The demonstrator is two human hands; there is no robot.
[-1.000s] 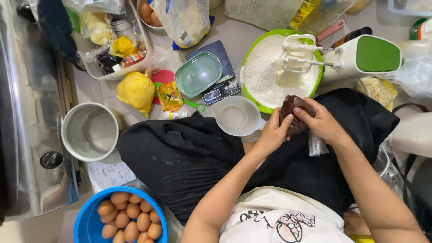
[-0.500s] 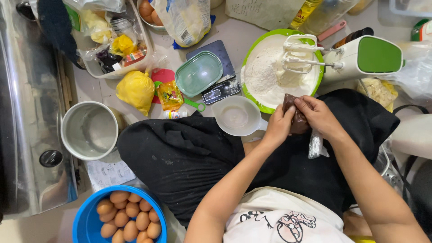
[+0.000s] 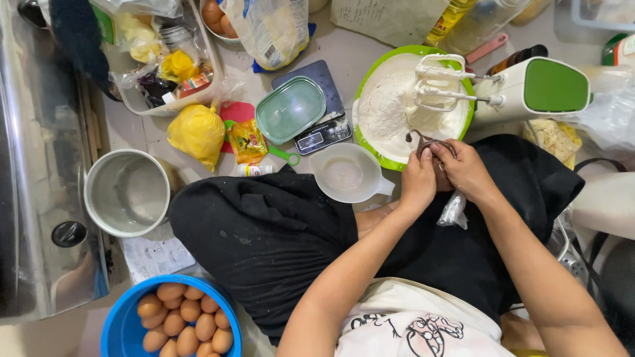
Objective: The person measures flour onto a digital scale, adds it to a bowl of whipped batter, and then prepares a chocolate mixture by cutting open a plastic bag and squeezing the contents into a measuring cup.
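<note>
the green bowl (image 3: 370,73) of flour sat on the floor, a mixer (image 3: 529,89) on its rim. at its near edge, both hands, left (image 3: 418,182) and right (image 3: 466,168), had fingers closed on a brown packet (image 3: 423,140). a jug (image 3: 347,173) stood just left.

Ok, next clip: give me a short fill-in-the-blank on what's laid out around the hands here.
1. Both hands, left hand and right hand, hold a small dark brown packet at the rim of the ____ bowl of flour.
2. The blue plastic tub holds ____.
3. The hand mixer's metal beaters lie over the ____.

Missing words: green; eggs; flour
</note>
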